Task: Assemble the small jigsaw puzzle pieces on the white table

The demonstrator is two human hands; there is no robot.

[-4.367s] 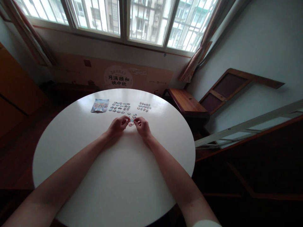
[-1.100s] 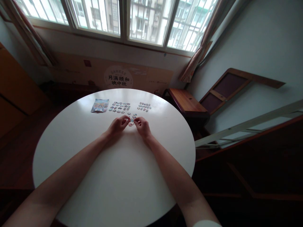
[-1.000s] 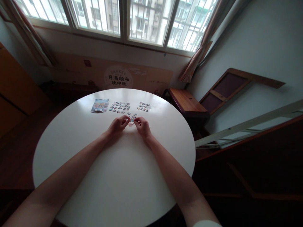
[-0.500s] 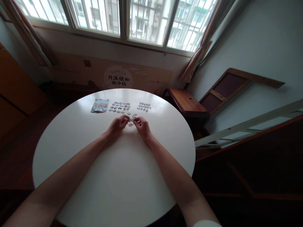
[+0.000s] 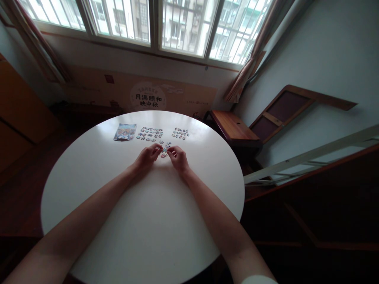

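My left hand (image 5: 150, 153) and my right hand (image 5: 177, 156) face each other low over the white round table. The fingertips of both are pinched on a small greenish jigsaw piece (image 5: 165, 150) between them. Just below it lies a reddish jigsaw piece (image 5: 163, 156), and a few more pieces (image 5: 168, 143) sit just beyond the fingers. Farther back, jigsaw pieces are laid out in rows, a larger group (image 5: 150, 133) on the left and a smaller group (image 5: 181, 133) on the right. My fingers partly hide the pieces under them.
A picture sheet or pouch (image 5: 125, 132) lies left of the piece rows. Around me is the white tabletop (image 5: 142, 225) with its curved edge. A wooden bench or chair (image 5: 233, 125) stands beyond the right edge, below barred windows (image 5: 183, 29).
Hardly anything differs. Both hands stay pinched at the same spot, with at most a very slight shift of the fingers around the greenish piece.
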